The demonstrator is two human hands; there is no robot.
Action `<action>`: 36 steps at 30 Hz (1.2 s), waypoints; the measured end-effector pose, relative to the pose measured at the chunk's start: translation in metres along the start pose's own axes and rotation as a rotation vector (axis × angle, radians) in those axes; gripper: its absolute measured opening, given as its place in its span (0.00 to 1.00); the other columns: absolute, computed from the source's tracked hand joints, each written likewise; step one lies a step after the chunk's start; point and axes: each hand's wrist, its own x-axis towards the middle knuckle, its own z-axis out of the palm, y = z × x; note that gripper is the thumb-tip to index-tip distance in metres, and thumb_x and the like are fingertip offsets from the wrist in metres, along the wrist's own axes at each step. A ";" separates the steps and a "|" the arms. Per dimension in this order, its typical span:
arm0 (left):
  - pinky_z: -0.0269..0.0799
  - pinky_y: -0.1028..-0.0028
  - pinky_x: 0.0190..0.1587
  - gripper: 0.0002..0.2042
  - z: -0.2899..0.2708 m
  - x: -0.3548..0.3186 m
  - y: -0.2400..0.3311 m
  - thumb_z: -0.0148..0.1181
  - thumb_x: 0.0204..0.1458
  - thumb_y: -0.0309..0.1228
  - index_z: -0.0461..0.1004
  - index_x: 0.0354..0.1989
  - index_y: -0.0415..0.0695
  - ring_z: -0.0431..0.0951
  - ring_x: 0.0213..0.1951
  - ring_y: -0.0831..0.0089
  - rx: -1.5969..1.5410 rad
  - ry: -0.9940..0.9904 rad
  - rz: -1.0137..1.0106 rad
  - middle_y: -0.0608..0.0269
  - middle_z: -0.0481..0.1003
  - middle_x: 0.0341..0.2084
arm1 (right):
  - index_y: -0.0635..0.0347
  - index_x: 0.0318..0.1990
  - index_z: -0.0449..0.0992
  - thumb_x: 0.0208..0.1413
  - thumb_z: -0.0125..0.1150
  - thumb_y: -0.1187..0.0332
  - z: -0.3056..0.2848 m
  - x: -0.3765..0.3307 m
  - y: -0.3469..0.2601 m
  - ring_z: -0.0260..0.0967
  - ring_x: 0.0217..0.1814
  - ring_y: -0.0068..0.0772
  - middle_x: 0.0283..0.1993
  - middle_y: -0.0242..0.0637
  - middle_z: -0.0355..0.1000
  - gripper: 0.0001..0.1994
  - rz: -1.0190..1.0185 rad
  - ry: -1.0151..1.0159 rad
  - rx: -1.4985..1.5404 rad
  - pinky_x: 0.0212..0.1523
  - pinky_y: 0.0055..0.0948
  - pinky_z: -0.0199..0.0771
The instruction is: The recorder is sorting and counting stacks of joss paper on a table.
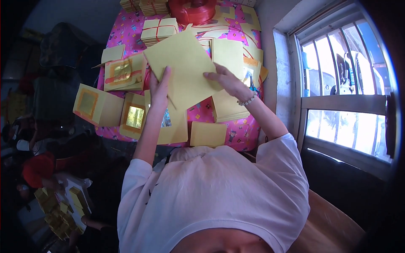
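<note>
A stack of pale yellow paper sheets (pixel 183 69) is held up, tilted, between my two hands above the table. My left hand (pixel 160 86) grips its left edge with the thumb on top. My right hand (pixel 225 80) pinches the right edge, thumb also over the top sheet; a beaded bracelet circles that wrist. The fingers under the stack are mostly hidden. Below and around it lie more yellow paper stacks, among them a small one (pixel 208 133) near the front edge and a larger one (pixel 228 52) behind my right hand.
The table wears a pink patterned cloth (pixel 232 137). At the back sit a red string coil (pixel 192 12) and a tied paper bundle (pixel 159 30). Sheets with orange-framed foil squares (pixel 87 104) lie left. A barred window (pixel 341 84) is right; people handle yellow paper at lower left.
</note>
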 end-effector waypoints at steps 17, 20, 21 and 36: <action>0.72 0.78 0.39 0.15 -0.089 -0.103 -0.052 0.53 0.57 0.32 0.65 0.53 0.44 0.74 0.39 0.76 0.160 0.173 -0.269 0.62 0.73 0.43 | 0.60 0.54 0.61 0.56 0.53 0.73 -0.197 0.080 0.139 0.69 0.46 0.35 0.48 0.40 0.67 0.18 0.032 0.522 0.320 0.44 0.43 0.74; 0.72 0.80 0.39 0.15 -0.102 -0.116 -0.054 0.53 0.57 0.31 0.66 0.52 0.43 0.74 0.38 0.78 0.144 0.199 -0.263 0.62 0.73 0.42 | 0.60 0.54 0.62 0.56 0.55 0.71 -0.212 0.085 0.160 0.69 0.46 0.37 0.48 0.41 0.67 0.19 0.100 0.551 0.266 0.44 0.41 0.74; 0.72 0.80 0.38 0.15 -0.106 -0.118 -0.055 0.53 0.57 0.31 0.66 0.52 0.43 0.74 0.38 0.78 0.160 0.203 -0.246 0.62 0.73 0.42 | 0.59 0.55 0.61 0.56 0.55 0.71 -0.218 0.086 0.164 0.69 0.46 0.37 0.48 0.40 0.67 0.19 0.095 0.537 0.226 0.44 0.41 0.74; 0.72 0.81 0.36 0.14 -0.119 -0.137 -0.062 0.52 0.57 0.32 0.68 0.50 0.44 0.75 0.38 0.79 0.257 0.264 -0.239 0.65 0.74 0.41 | 0.63 0.54 0.62 0.57 0.54 0.71 -0.207 0.068 0.152 0.70 0.46 0.35 0.48 0.40 0.69 0.18 0.103 0.462 0.165 0.47 0.37 0.73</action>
